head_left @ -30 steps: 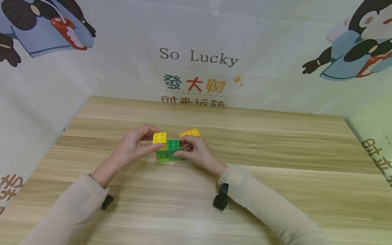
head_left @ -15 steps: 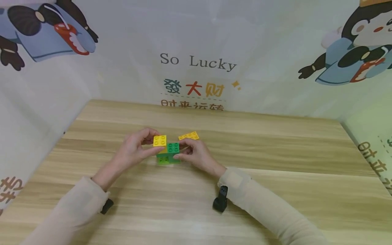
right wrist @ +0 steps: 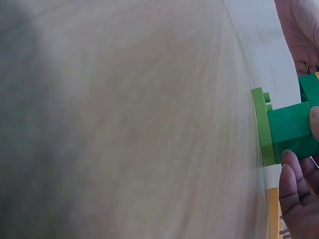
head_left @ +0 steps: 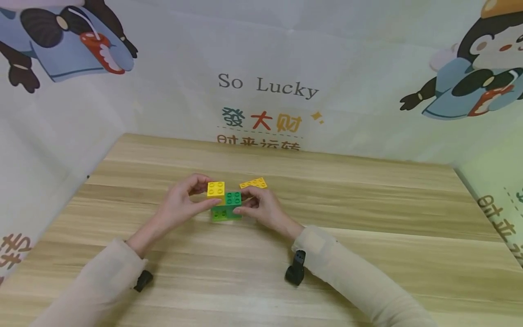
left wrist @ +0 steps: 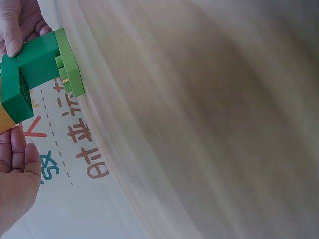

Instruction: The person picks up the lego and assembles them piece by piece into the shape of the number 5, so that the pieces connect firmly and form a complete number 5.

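A small stack of toy building bricks stands between both hands. At its base is a light green plate (head_left: pixel 224 218) with studs showing on the left half. Dark green bricks (head_left: pixel 233 198) rise from the base's right side, the upper one reaching out over the left half. On that overhang sits a yellow brick (head_left: pixel 215 189), which my left hand (head_left: pixel 185 198) pinches between thumb and fingers. My right hand (head_left: pixel 263 208) grips the dark green bricks from the right. In the right wrist view its fingers bear against the lower dark green brick (right wrist: pixel 293 130), just above the light green plate (right wrist: pixel 263 127).
A yellow studded plate (head_left: pixel 254 183) lies on the wooden table (head_left: pixel 367 200) just behind my right hand. A printed white cloth (head_left: pixel 351 77) hangs behind the table and along its sides. Black wrist cameras (head_left: pixel 295 269) sit under both sleeves.
The head view has shifted a little. Both hands keep their hold on the bricks, and the stack looks the same.
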The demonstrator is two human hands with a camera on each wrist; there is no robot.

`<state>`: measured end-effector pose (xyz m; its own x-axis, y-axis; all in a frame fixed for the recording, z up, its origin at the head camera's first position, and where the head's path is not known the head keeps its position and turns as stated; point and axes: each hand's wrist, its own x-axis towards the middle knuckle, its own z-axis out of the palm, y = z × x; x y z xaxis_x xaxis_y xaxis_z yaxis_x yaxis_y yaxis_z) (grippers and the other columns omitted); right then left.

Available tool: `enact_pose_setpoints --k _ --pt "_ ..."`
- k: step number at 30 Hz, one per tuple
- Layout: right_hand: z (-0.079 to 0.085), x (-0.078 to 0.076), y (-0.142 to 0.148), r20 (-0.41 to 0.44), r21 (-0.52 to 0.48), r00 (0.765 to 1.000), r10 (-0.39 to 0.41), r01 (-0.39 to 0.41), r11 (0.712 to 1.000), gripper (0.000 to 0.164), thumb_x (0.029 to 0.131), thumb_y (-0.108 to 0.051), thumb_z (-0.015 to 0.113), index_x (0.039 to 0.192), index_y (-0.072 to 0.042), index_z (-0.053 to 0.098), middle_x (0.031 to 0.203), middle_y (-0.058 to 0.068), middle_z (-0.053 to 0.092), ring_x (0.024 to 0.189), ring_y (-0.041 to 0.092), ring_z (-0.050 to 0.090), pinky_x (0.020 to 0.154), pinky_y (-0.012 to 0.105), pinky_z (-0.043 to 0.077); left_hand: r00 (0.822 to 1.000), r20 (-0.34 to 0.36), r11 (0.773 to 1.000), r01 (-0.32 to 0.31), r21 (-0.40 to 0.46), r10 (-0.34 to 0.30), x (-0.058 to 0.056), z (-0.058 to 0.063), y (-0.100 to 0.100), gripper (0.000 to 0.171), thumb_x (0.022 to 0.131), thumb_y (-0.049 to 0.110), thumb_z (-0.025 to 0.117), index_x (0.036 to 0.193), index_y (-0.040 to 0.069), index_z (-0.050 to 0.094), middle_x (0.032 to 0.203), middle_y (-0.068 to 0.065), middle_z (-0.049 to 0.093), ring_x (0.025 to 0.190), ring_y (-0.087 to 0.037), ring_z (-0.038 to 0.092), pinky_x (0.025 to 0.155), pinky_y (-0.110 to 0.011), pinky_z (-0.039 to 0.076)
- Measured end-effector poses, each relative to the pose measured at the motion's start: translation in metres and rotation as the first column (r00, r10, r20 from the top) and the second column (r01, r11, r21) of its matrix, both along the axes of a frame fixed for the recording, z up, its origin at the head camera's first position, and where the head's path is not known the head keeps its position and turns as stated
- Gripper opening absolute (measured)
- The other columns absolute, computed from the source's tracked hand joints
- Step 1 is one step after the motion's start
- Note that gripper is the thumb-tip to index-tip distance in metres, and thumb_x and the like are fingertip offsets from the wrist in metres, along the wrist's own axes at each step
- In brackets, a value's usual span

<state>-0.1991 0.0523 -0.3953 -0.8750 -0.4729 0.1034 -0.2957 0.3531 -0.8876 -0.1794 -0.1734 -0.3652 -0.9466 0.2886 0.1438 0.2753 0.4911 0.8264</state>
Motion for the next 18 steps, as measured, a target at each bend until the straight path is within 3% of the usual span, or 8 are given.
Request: enact_pose_setpoints --k 18 --pt "0.006 -0.0004 0.0057 -0.004 0.015 0.999 0.034 -0.034 0.999 0.041 0.081 -0.012 0.073 0.117 0.002 0.059 0.108 0.015 0.064 0.085 0.018 0.062 0.072 0.021 0.052 1.0 -0.006 0.999 -0.013 -0.037 0.013 -0.0004 0.0036 0.0016 0.042 0.081 0.02 0.075 0.115 0.004 0.057 0.109 -0.013 0.065 0.104 -0.028 0.059 0.087 -0.047 0.049"
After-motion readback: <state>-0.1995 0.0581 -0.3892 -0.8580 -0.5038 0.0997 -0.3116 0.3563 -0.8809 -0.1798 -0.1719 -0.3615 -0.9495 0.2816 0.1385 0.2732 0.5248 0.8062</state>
